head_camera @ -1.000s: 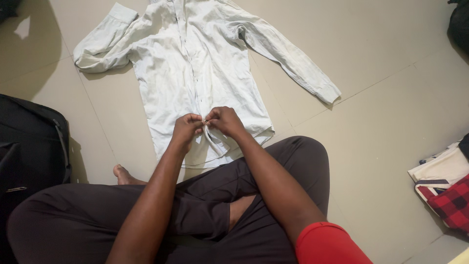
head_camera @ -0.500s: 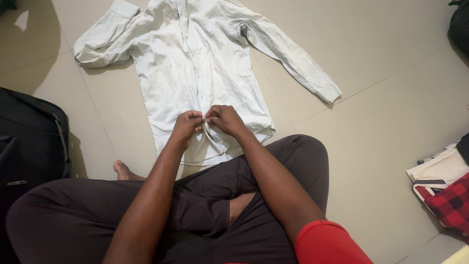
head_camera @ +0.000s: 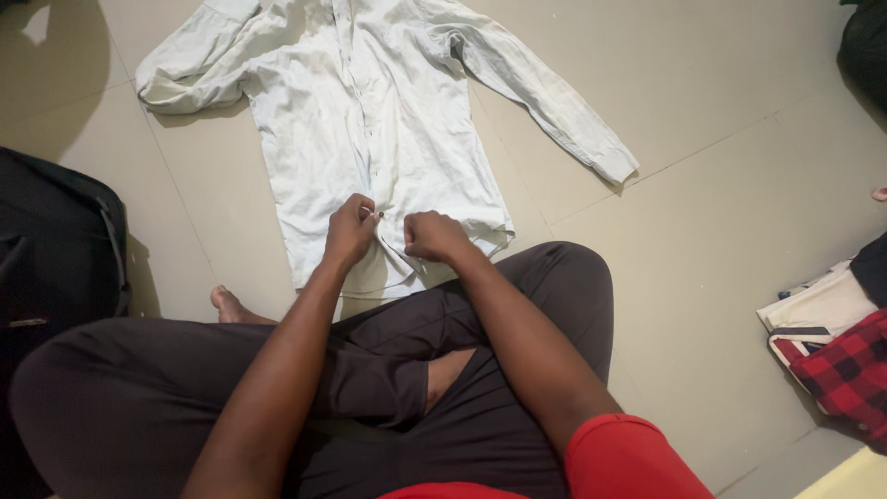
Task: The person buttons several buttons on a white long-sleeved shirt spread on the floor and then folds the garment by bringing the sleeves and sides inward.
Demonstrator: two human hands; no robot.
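Note:
A pale, wrinkled long-sleeved shirt (head_camera: 370,120) lies flat on the tiled floor, front up, its sleeves spread to either side. My left hand (head_camera: 349,228) pinches the left edge of the buttoned front near the hem. My right hand (head_camera: 432,237) grips the right edge of the front beside it, a little lower. The two hands are a short gap apart, pulling the fabric near the bottom of the shirt. I sit cross-legged in dark trousers (head_camera: 139,397) just behind the hem.
A black bag (head_camera: 55,249) stands at the left edge. Folded clothes, one red-and-black checked (head_camera: 845,370), lie at the right. Another dark object (head_camera: 864,46) sits at the top right corner. Beige floor tiles (head_camera: 721,212) surround the shirt.
My hands were touching together at the shirt's front; now they have moved slightly apart, the right hand dropping lower. The view has shifted up a little.

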